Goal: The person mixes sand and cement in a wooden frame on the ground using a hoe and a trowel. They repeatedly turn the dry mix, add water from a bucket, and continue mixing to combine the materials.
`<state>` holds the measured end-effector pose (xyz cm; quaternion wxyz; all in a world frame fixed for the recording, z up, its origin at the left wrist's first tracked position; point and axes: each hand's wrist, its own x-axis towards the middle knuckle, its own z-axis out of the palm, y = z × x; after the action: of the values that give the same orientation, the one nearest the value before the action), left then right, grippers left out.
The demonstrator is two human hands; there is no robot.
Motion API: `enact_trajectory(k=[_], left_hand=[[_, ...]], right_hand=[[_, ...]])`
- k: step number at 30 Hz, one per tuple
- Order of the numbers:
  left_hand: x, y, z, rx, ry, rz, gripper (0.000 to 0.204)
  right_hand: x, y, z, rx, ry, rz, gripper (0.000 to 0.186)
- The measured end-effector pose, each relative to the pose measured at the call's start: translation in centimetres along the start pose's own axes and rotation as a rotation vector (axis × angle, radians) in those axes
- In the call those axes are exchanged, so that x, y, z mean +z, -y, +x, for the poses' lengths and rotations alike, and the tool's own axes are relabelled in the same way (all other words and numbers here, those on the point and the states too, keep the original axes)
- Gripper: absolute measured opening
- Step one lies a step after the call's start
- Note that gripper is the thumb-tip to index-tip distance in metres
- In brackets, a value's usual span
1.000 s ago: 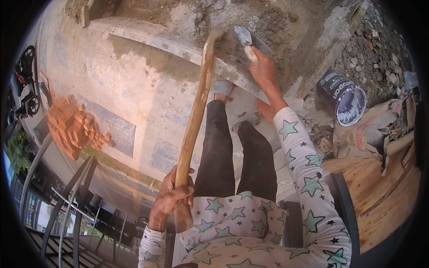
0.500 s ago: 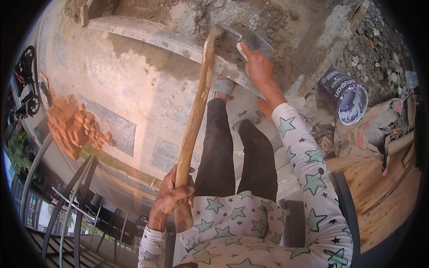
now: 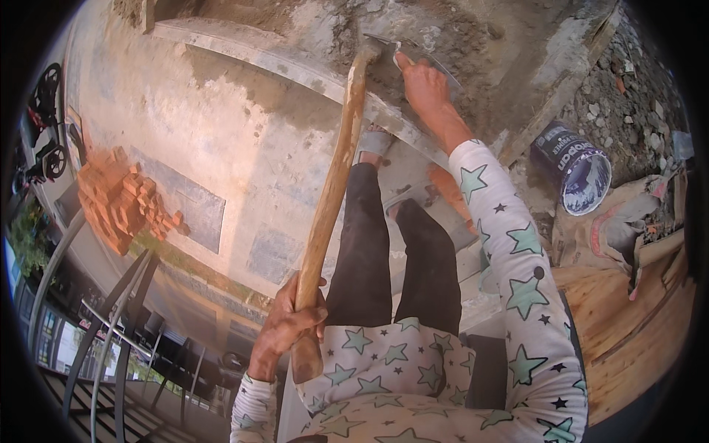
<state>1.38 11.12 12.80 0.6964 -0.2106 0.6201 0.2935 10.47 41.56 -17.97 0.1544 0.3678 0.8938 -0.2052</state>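
The trowel (image 3: 398, 52), clamped in right fingers (image 3: 411, 68), is swung nearer the wooden handle (image 3: 332, 184), clamped in left fingers (image 3: 300, 321); scraping is suggested.

Site type: outdoor building site, daylight. Evidence: wet, mortar-like grey-brown material (image 3: 317, 18) on the far ground, bounded by a straight pale edging (image 3: 251, 56); stony rubble (image 3: 631, 103) at far right. Also right: a splashed dark bucket (image 3: 550, 155), a crumpled paper sack (image 3: 617, 210) and, nearer, wooden boards (image 3: 628, 325). Left: orange bricks (image 3: 122, 199) heaped on stained paving (image 3: 221, 125). Open-air setting supported by greenery (image 3: 31, 232) at the left rim. Long wooden-handled tool (image 3: 336, 177) at centre, consistent with manual construction work.
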Motion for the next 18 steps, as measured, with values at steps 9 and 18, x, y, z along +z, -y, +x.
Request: enact_trajectory(k=[9, 18], left_hand=[[-0.4, 1.0, 0.5, 0.028, -0.003, 0.013, 0.054], [-0.5, 0.8, 0.4, -0.009, 0.038, -0.030, 0.050]], right_hand=[[-0.9, 0.8, -0.7, -0.102, 0.055, 0.031, 0.064], [2.5, 0.8, -5.0, 0.099, -0.083, 0.286, 0.073]])
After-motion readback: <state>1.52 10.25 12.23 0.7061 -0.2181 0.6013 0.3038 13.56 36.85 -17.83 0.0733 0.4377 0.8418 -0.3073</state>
